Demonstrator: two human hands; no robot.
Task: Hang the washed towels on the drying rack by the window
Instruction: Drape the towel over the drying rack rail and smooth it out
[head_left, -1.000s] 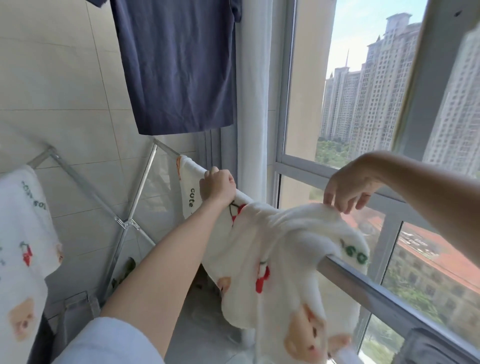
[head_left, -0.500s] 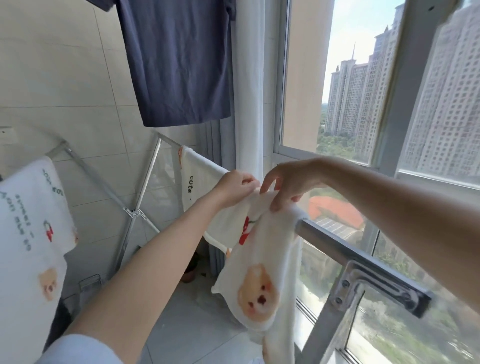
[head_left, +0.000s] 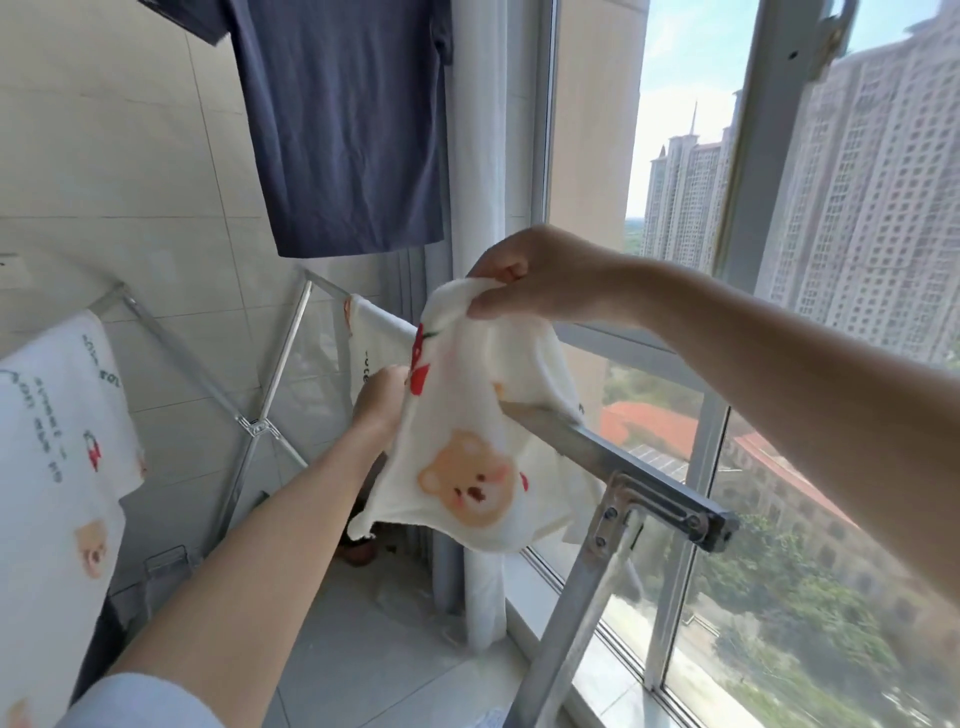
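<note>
Pinching the towel (head_left: 467, 457), the right hand (head_left: 524, 275) has lifted its edge off the rail (head_left: 587, 447); left hand (head_left: 382, 397) still grips lower.

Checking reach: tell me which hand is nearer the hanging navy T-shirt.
Right. The right hand pinches the white bear-print towel just below the navy T-shirt hem; the left hand holds it lower down.

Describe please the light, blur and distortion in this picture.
Head view: strong daylight enters through the window, the towers outside look pale and hazy; the wide lens bends the window frame; the right hand and bear towel are fairly sharp, the near forearms are soft.
</note>
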